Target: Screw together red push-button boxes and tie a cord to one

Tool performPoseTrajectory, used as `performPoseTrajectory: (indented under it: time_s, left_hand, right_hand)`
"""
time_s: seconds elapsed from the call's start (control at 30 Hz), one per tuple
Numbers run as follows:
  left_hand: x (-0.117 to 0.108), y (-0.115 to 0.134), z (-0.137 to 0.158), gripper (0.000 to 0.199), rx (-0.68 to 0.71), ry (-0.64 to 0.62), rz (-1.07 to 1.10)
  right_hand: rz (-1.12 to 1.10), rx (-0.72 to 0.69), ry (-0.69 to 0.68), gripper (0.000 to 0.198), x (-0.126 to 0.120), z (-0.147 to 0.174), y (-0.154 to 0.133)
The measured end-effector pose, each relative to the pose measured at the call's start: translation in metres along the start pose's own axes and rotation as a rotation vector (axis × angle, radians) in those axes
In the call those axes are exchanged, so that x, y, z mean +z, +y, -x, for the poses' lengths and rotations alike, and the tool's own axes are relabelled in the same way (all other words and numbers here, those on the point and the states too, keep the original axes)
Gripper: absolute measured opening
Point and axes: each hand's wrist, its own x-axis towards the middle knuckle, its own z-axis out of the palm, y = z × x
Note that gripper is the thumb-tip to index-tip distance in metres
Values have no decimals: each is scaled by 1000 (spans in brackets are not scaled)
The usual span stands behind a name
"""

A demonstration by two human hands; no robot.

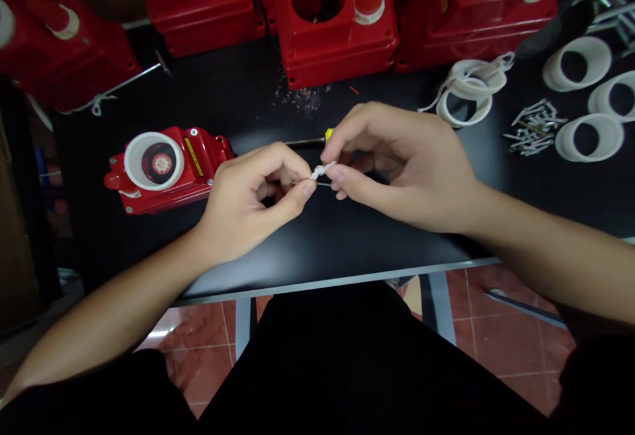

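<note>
A short white cord [321, 170], knotted or twisted, stretches between my two hands above the black table. My left hand [262, 190] pinches one end between thumb and fingertips. On the other end, the thumb and forefinger of my right hand [397, 164] are closed. A thin line shows just below the cord, and I cannot tell what it is. Behind my fingers lies a screwdriver [306, 142], its yellow handle mostly hidden by my right hand. Left of my left hand sits a small red box [198, 157] with a white ring [133, 157] around its round opening.
Larger red housings [337, 51] line the back of the black table [297, 243]. To the right are white rings [590, 137], a pile of screws [533, 131] and more white cord [503, 63] draped on rings. A metal rod [131, 80] lies at back left.
</note>
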Motion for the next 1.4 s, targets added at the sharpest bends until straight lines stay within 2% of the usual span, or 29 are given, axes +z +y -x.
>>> performPoseTrajectory:
  time_s: [0.17,0.33,0.53,0.8,0.93,1.03,1.07,1.13,1.2,1.27,1.33,1.4]
  left_hand:
    - [-4,1,-1,25,-19,-16,1]
    - [-6,0,-3,24,0,10,20]
    - [-3,-2,0,19,22,-5,25]
    - [-2,-6,1,19,113,-10,-132]
    - [2,-5,7,14,231,-52,-382]
    - [-3,12,15,24,347,-54,-709]
    - [-9,22,17,31,404,-14,-770]
    - [-26,44,21,38,427,73,-852]
    - [-48,64,26,30,392,100,-931]
    - [-69,73,34,24,227,65,-1025]
    - [-82,69,45,33,88,21,-1075]
    - [-87,54,57,56,-29,28,-1112]
  right_hand:
    - [-14,10,79,31,0,1,-3]
    - [-44,-1,160,27,8,2,-2]
    - [-89,-50,110,29,3,-1,3]
    - [304,-186,63,21,-6,0,6]
    - [479,-235,-6,18,-13,-2,3]
    - [672,-210,-67,18,-21,-1,0]
    - [732,-194,-98,19,-23,-1,0]
    - [840,-164,-173,21,-23,1,1]
    - [933,-134,-237,22,-20,3,3]
    - [1012,-105,-277,21,-15,4,3]
    - [1072,-81,-310,19,-10,4,1]
    - [1110,-65,-349,18,-7,4,-3]
